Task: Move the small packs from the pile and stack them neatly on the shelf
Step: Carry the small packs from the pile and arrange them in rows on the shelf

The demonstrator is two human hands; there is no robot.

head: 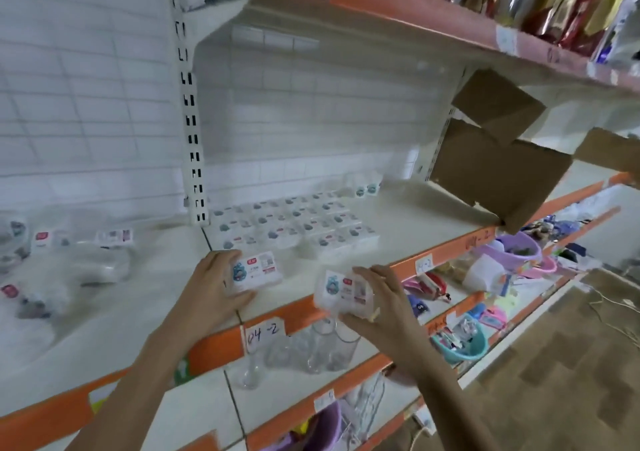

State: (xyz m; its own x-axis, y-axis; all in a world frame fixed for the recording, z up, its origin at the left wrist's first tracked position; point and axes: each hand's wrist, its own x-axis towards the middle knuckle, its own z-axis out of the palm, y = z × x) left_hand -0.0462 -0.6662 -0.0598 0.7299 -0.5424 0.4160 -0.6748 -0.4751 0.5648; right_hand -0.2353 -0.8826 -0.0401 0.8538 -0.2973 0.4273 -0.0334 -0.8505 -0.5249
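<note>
We had one small pack in each hand. Our left hand (211, 277) gripped a pack (254, 272) by its left end, the thumb under the near side and the fingers curled over the far side, and this pack rested on the shelf (398, 215) near its front edge. Our right hand (375, 298) held a second pack (341, 293) by its right end, fingers over the top and thumb below, and it was in the air just in front of the orange shelf edge (301, 315), not yet on the board.

Behind our hands, rows of packs (294, 222) already lay flat and close together on the shelf. The loose pile (69, 260), with torn clear wrapping, lay to the left on the next shelf section. A cardboard box (498, 170) stood tilted at the right end of the shelf.

We judged that the packs were light and soft, probably tissue in a thin plastic film, so the film could be a little slippery and the body could give under a hard squeeze. It seemed best to take each one by the short ends or the long sides with a gentle grip, and to set it flat against the existing rows.
</note>
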